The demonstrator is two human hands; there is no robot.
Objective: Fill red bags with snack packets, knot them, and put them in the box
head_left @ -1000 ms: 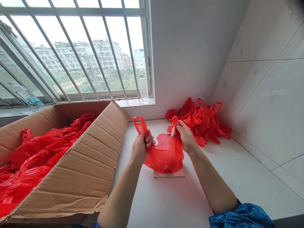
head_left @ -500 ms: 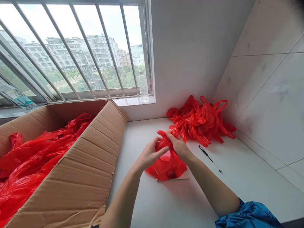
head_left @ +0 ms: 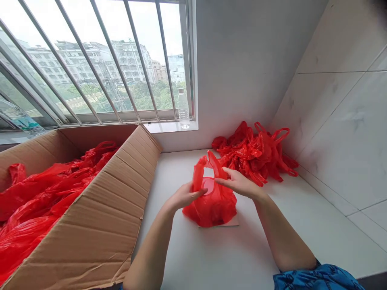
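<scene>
A red plastic bag (head_left: 211, 203) sits bunched on a thin pale card (head_left: 232, 222) lying on the white counter (head_left: 229, 253). Its two handles stand up together in a loop. My left hand (head_left: 183, 196) pinches the bag at the base of the handles from the left. My right hand (head_left: 238, 183) is on the right of the handles, its fingers stretched toward them and touching the plastic. Both forearms reach in from below.
A large open cardboard box (head_left: 105, 217) full of red bags (head_left: 45, 189) fills the left. A heap of red bags (head_left: 255, 153) lies by the back wall. A water bottle (head_left: 183, 108) stands on the window sill. Tiled wall on the right.
The handles, held wide apart a second ago, were brought together and now stand up as one loop. My right hand has loosened and its fingers have stretched out.
</scene>
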